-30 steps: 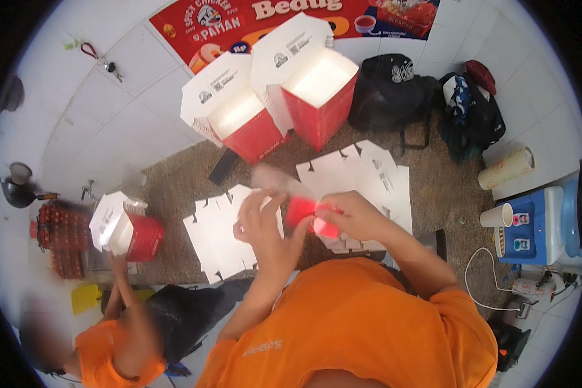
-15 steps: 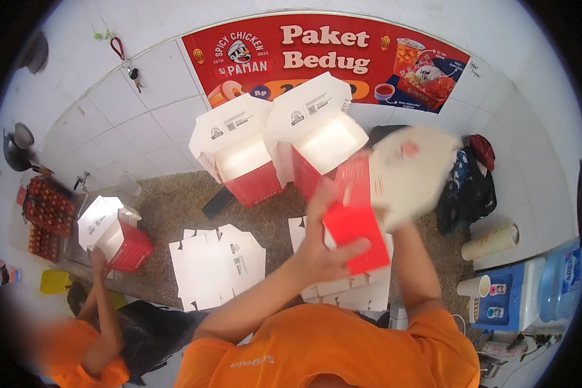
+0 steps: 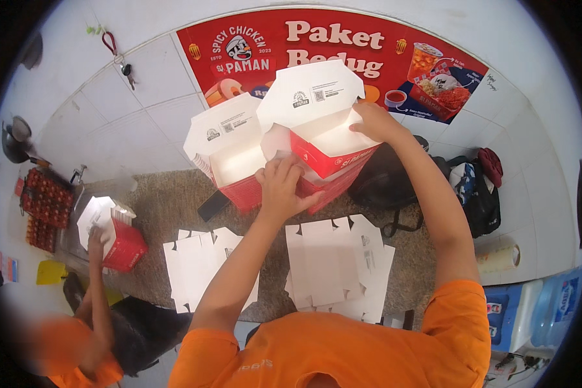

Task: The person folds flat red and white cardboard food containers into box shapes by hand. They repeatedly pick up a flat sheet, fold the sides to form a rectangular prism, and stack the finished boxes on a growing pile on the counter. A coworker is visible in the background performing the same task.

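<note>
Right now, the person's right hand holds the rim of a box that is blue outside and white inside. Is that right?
Not quite: the box is red outside, not blue, as the head view shows. It is white inside, and the right hand does hold its rim.

The brown, mottled surface [image 3: 158, 200] bears two piles of flat white box blanks, a left pile [image 3: 194, 268] and a right pile [image 3: 323, 262], along its near edge. Behind them stand a left stack [image 3: 239, 194] and a right stack [image 3: 346, 176] of nested red-and-white boxes, a dark flat object [image 3: 213, 205] lying just beside the former, a black bag [image 3: 380, 178] beside the latter.
</note>
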